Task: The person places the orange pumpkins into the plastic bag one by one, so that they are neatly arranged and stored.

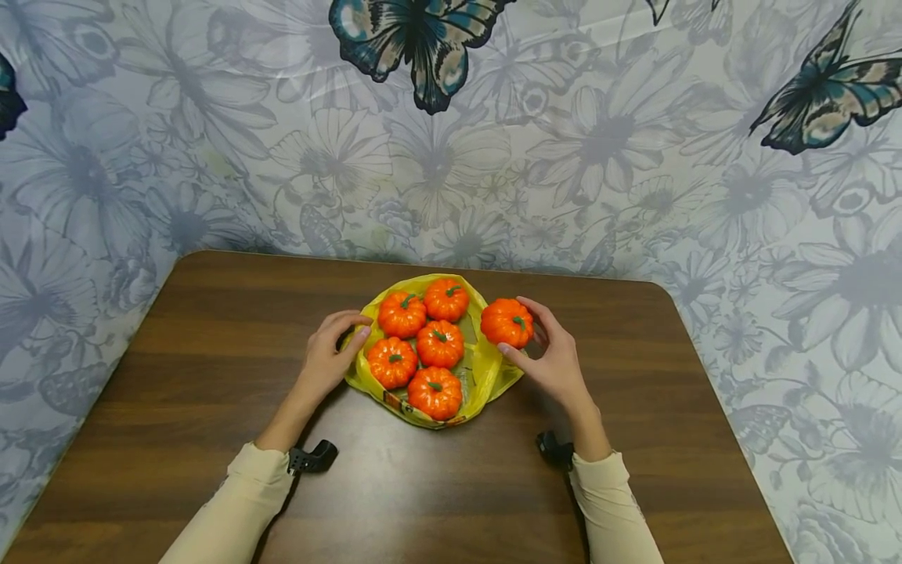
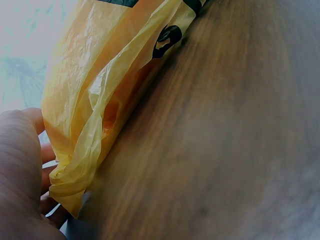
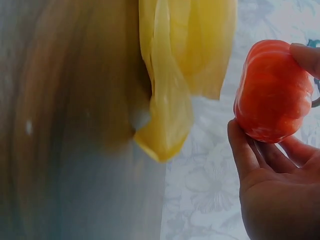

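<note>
My right hand (image 1: pixel 557 360) grips an orange toy pumpkin (image 1: pixel 506 323) between thumb and fingers, above the right edge of a yellow plastic bag (image 1: pixel 486 368). In the right wrist view the same pumpkin (image 3: pixel 272 92) is raised, apart from the bag (image 3: pixel 172 115). Several more orange pumpkins (image 1: pixel 440 344) with green stems lie in the open bag. My left hand (image 1: pixel 329 352) holds the bag's left edge with thumb and fingers. The left wrist view shows the bag's crumpled side (image 2: pixel 85 130) beside that hand (image 2: pixel 20 170), with part of the fingers hidden behind the plastic.
Both hands and the bag are over a dark brown wooden table (image 1: pixel 176 376), whose rounded far edge runs along a wall covering (image 1: pixel 599 157) of flowers and butterflies. A black wrist strap (image 1: pixel 313 457) sits at the left sleeve, and another (image 1: pixel 555 450) at the right.
</note>
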Motion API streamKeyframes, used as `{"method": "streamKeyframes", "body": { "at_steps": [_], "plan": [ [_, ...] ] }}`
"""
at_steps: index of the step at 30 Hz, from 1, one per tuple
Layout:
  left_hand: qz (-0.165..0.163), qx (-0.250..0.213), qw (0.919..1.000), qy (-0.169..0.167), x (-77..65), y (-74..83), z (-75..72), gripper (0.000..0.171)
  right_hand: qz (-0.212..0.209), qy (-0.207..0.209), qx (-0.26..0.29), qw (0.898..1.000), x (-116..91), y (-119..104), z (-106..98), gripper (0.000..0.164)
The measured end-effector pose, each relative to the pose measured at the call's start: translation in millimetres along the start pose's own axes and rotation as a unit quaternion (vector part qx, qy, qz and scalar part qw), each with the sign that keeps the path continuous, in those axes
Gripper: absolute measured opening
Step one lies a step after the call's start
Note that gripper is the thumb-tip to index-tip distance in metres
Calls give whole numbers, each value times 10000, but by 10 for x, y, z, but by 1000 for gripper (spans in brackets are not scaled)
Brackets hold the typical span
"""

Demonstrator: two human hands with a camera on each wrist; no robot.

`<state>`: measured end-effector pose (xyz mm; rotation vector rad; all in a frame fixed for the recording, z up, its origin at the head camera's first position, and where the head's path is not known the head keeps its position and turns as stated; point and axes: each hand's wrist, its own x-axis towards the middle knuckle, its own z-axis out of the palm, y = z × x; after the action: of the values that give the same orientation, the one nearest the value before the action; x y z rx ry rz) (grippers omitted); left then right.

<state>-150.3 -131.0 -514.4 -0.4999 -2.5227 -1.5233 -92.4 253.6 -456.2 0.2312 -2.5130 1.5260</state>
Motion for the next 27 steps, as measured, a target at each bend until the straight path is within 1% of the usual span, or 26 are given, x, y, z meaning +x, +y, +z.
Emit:
{"method": "streamKeyframes", "body": {
  "at_steps": [7,9,15,18,20,23,27],
  "plan": [
    [-14,27,10000,-4,-4,-5,-1,25,-24,-209,107,9997,-6,-24,119,75],
    [3,36,10000,1,-1,-6,1,25,4,-261,128,9996,-11,-82,140,75],
    [49,35,10000,13,8,-5,5,24,8,-421,88,9991,-36,-393,147,70],
    [64,36,10000,15,11,-4,5,24,91,-522,32,9986,-39,-434,156,69],
    [67,50,10000,11,12,-4,5,24,158,-595,22,9981,-38,-398,168,70],
    [58,59,10000,6,13,-4,6,24,227,-694,1,9973,-31,-241,201,72],
    [50,55,10000,0,14,-3,8,24,209,-706,-92,9972,-25,-44,234,75]
  ]
}}
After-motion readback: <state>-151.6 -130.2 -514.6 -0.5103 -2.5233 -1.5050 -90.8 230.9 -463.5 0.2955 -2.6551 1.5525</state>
